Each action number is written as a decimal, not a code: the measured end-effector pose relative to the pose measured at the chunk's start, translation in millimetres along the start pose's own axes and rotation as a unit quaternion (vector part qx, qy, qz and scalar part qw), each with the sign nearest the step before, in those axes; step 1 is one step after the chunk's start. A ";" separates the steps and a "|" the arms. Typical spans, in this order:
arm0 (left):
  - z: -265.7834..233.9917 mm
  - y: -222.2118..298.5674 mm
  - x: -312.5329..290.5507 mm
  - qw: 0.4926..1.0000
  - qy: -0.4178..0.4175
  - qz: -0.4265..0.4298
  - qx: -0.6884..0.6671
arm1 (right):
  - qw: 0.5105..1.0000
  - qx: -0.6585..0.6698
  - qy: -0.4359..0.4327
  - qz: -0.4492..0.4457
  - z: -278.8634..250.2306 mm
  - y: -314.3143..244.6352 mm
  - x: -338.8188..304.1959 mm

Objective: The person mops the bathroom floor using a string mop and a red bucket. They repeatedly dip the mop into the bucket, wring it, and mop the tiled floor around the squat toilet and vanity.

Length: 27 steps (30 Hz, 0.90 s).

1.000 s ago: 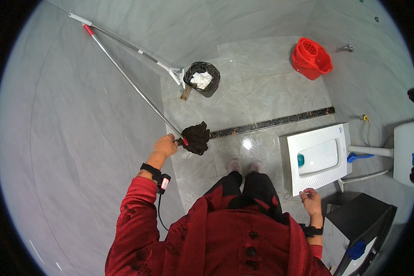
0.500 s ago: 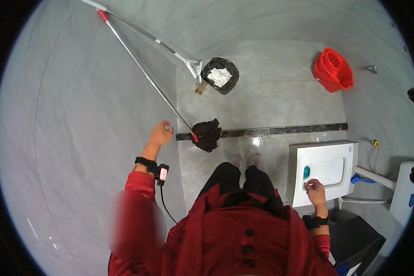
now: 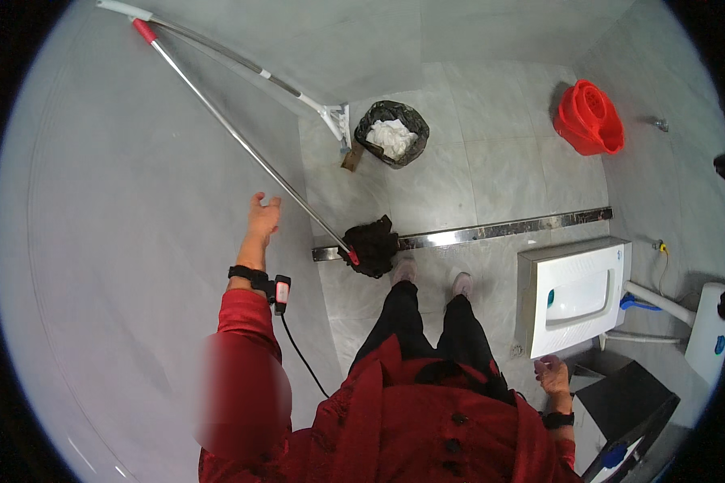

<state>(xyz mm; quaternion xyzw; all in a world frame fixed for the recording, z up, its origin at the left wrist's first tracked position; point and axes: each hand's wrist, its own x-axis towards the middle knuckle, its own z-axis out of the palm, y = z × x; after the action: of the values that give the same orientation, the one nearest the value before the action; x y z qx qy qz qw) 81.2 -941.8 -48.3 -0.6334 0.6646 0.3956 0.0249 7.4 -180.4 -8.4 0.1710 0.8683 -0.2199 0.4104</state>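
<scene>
Wall (image 3: 145, 233), grey, rising along the left edge of the tiled floor (image 3: 499, 185). Leaning there, a long mop (image 3: 251, 148) with steel pole and red grip; dark mop head (image 3: 369, 246) resting near the floor's left edge, over a shiny strip (image 3: 499, 232). Beyond it, a white-headed floor tool (image 3: 264, 73), foot in the floor's far left corner. By the right edge, a white squat toilet (image 3: 576, 330), then a black stand (image 3: 628, 394) nearer. Red bucket (image 3: 584, 141) at the far right corner; black-lined bin (image 3: 411, 119) toward the far left one, holding crumpled white paper (image 3: 391, 138). Left hand (image 3: 263, 216) empty, fingers loosely spread, near the mop's pole, not touching. Right hand (image 3: 551, 376) beside the stand, fingers bent; contents impossible to tell.
</scene>
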 end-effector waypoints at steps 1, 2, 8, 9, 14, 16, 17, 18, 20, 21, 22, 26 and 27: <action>-5.3 -1.1 11.6 1.000 -0.003 -0.007 -0.017 | 1.000 -0.012 -0.005 0.009 7.2 -5.0 -7.6; -8.6 -4.6 24.5 1.000 -0.002 -0.016 -0.025 | 1.000 -0.018 -0.010 0.020 17.4 -9.7 -15.2; -21.2 -12.3 80.8 0.995 -0.012 -0.039 -0.096 | 0.998 -0.016 -0.012 0.052 43.0 -39.2 -33.2; -20.2 -17.4 90.5 0.992 -0.026 -0.042 -0.116 | 0.999 -0.015 -0.009 0.047 47.4 -42.8 -34.5; -13.4 -26.6 126.8 0.985 -0.039 -0.021 -0.167 | 0.997 0.012 0.028 0.065 52.2 -53.4 -40.9; -6.5 -30.1 140.4 0.980 -0.060 -0.017 -0.188 | 0.997 0.024 0.033 0.069 56.8 -52.5 -45.9; -2.5 -29.2 145.1 0.980 -0.055 -0.020 -0.189 | 0.996 0.039 0.025 0.070 57.2 -51.6 -49.1; 1.7 -30.2 151.0 0.976 -0.069 -0.014 -0.207 | 0.996 0.029 0.029 0.077 59.0 -50.9 -50.4; 9.6 -30.3 160.1 0.972 -0.068 -0.021 -0.226 | 0.995 0.030 0.033 0.084 62.9 -50.1 -54.7; 13.4 -31.3 164.9 0.969 -0.086 -0.019 -0.230 | 0.995 0.033 0.044 0.088 65.4 -50.1 -56.3; 15.9 -29.9 168.1 0.969 -0.096 -0.018 -0.228 | 0.994 0.033 0.034 0.098 65.8 -50.9 -57.1; 21.2 -32.9 183.3 0.976 -0.091 -0.030 -0.195 | 0.992 0.044 0.033 0.117 72.9 -53.0 -57.6; 21.3 -33.5 185.2 0.974 -0.095 -0.032 -0.204 | 0.990 0.048 0.029 0.131 73.6 -52.7 -56.7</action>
<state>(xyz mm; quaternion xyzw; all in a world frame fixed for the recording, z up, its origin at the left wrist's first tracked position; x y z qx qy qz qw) 63.8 -1078.3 -178.4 -0.6053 0.5443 0.5801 -0.0289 63.4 -270.0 7.3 0.3095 0.8381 -0.2009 0.4017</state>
